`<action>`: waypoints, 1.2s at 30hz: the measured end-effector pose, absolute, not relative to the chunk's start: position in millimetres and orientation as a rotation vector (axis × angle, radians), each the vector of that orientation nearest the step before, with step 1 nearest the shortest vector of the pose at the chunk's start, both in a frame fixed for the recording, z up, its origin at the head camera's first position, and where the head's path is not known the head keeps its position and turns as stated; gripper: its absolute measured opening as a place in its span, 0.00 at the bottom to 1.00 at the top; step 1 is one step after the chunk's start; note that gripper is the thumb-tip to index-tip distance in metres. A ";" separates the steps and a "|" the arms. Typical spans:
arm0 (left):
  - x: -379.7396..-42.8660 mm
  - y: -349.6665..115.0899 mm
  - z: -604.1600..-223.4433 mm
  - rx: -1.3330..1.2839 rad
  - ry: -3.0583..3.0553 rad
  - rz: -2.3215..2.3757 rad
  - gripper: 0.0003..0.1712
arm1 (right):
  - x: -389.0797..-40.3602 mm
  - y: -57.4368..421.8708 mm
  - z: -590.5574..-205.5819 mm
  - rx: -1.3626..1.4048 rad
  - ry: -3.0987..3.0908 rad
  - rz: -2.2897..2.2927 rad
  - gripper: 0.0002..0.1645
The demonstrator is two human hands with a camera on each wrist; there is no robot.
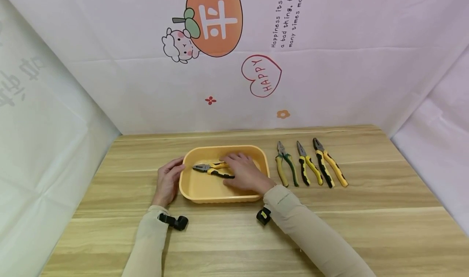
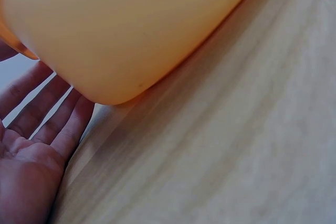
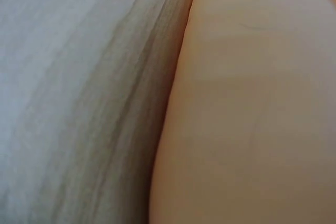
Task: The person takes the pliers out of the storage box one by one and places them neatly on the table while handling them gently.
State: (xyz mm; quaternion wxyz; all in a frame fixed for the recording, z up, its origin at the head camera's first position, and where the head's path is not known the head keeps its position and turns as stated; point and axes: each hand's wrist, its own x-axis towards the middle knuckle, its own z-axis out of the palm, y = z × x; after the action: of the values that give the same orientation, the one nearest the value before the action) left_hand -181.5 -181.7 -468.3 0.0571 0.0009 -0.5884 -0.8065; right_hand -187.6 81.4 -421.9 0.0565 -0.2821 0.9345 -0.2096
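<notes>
A yellow plastic bin stands on the wooden table. Inside lie combination pliers with yellow-and-black handles, their metal nose pointing left. My right hand reaches into the bin over the handle ends, which it hides, its fingers beyond the handles and its thumb on the near side. Whether it grips them I cannot tell. My left hand is at the bin's left end, thumb by the rim. In the left wrist view, the fingers extend straight against the bin's outer wall. Only the bin's side and table appear in the right wrist view.
Right of the bin, three pliers lie in a row, noses away from me: green-handled pliers, smaller yellow-and-black long-nose pliers and larger yellow-and-black pliers. A printed white cloth hangs behind the table.
</notes>
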 end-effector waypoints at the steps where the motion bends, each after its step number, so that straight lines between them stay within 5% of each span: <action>1: -181.5 -181.6 -468.2 0.001 -1.784 -2.444 0.22 | -187.5 81.2 -422.0 -0.851 2.834 -0.633 0.41; 36: -181.8 -182.6 -468.6 -0.010 -1.796 -2.446 0.22 | -187.2 78.9 -421.4 -0.702 2.787 -0.569 0.40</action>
State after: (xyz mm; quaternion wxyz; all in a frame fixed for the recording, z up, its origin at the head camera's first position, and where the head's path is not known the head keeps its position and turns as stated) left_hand -181.8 -182.6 -468.6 0.0535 -0.0033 -0.5911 -0.8048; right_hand -187.2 78.9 -421.4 0.1055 -0.2383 0.9459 -0.1930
